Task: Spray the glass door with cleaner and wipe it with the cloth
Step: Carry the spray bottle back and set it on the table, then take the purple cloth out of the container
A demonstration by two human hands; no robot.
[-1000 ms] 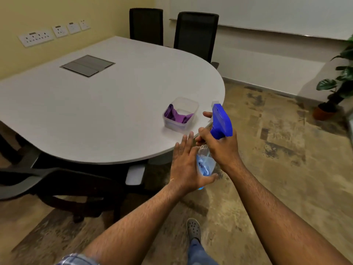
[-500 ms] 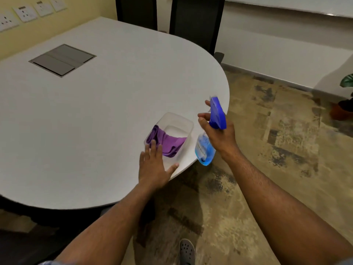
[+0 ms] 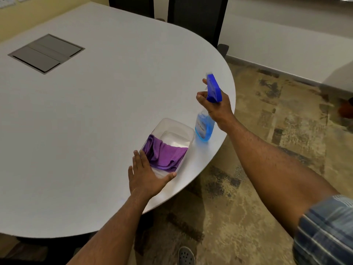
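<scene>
- Right hand (image 3: pixel 217 106): grip wrapped tight around the neck of the spray bottle (image 3: pixel 206 115), forefinger out front by the trigger, thumb on the near-left side.
- Spray bottle: long axis roughly upright, tilted a little; blue spray head on top, nozzle pointing far; blue liquid in the clear body; base at or just above the table (image 3: pixel 95 111) near its right edge, contact unclear.
- Left hand (image 3: pixel 147 176): grip spread wide, fingers flat, holding nothing; fingertips at the near-left rim of the clear container (image 3: pixel 183 131), thumb along its near wall.
- Purple cloth (image 3: pixel 164 153): crumpled in the container's near half, just beyond the left fingers.
- Container just left of the bottle.
</scene>
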